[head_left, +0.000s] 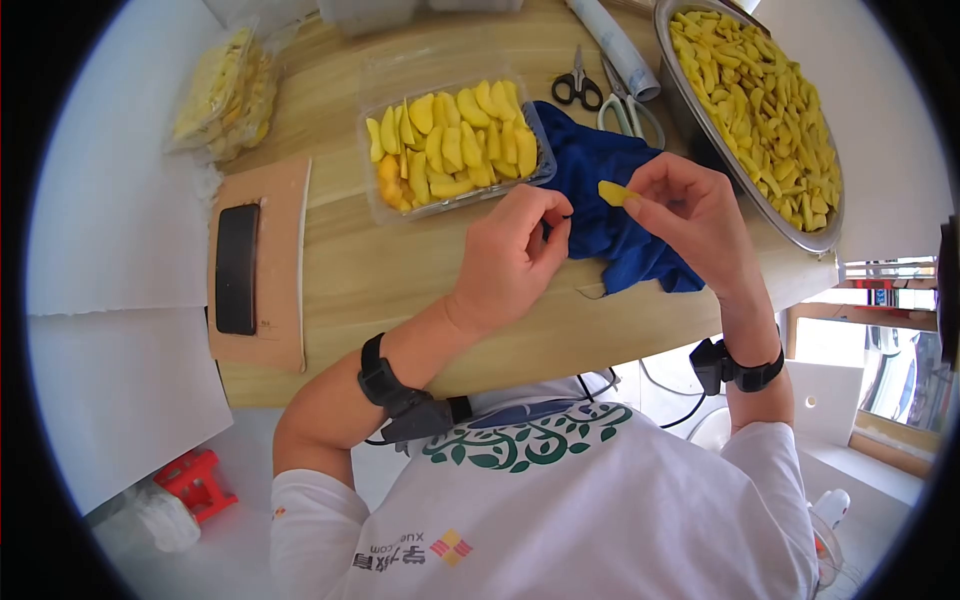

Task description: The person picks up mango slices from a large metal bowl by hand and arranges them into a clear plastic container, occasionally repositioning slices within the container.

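My right hand (pixel 692 215) pinches a yellow fruit slice (pixel 614 193) between thumb and fingertips, above a crumpled dark blue cloth (pixel 640 250). To its left, my left hand (pixel 515 250) is closed with thumb and forefinger together. A tiny dark speck shows at those fingertips, too small to name. Just beyond my left hand lies a clear plastic box (pixel 440 208) with its lid folded back, holding rows of similar yellow slices (pixel 452 147). At the far right a large metal basin (pixel 822 240) is heaped with more yellow slices (pixel 755 110).
Black-handled scissors (pixel 578 88) and white-handled scissors (pixel 630 118) lie behind the cloth, beside a roll of film (pixel 615 45). A dark phone (pixel 237 268) rests on a cardboard piece (pixel 285 270) at left. Bagged slices (pixel 228 95) stand at back left.
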Demonstrator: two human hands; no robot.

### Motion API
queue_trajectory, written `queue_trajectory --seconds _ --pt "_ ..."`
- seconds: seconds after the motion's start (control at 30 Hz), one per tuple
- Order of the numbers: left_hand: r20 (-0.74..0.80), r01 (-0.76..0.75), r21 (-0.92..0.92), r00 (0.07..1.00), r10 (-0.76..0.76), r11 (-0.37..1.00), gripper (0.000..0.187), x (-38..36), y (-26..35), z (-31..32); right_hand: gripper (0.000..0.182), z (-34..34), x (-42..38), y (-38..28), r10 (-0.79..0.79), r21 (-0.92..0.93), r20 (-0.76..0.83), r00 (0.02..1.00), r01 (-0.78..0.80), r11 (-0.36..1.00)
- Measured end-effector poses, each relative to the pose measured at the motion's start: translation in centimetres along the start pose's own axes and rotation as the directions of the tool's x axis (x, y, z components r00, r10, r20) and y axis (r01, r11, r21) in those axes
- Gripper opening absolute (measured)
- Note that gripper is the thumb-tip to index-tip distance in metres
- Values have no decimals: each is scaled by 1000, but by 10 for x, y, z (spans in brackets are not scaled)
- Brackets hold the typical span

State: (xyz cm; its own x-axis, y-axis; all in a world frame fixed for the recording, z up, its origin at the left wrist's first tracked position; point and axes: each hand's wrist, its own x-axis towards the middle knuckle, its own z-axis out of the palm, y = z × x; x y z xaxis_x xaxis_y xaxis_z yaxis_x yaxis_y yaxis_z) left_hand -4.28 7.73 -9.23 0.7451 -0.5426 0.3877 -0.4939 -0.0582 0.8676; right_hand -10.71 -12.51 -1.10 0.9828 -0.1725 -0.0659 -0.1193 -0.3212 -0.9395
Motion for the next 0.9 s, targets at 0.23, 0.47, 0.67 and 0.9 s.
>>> queue_trajectory --seconds 0.23,0.47,0.67,0.9 --pt "127 -445 211 895 427 870 24 -5 -3 4 10 34 34 -8 -66 120 61 996 58 991" --pt "163 -502 130 861 481 855 23 -8 -7 3 14 69 71 -25 -188 -104 132 973 202 974" --pt "185 -506 109 856 483 855 24 -8 -9 0 16 82 85 -44 -274 -317 288 917 362 877" --pt "197 -509 100 852 484 855 23 -8 -12 1 15 82 106 -55 -246 -305 433 867 398 865"
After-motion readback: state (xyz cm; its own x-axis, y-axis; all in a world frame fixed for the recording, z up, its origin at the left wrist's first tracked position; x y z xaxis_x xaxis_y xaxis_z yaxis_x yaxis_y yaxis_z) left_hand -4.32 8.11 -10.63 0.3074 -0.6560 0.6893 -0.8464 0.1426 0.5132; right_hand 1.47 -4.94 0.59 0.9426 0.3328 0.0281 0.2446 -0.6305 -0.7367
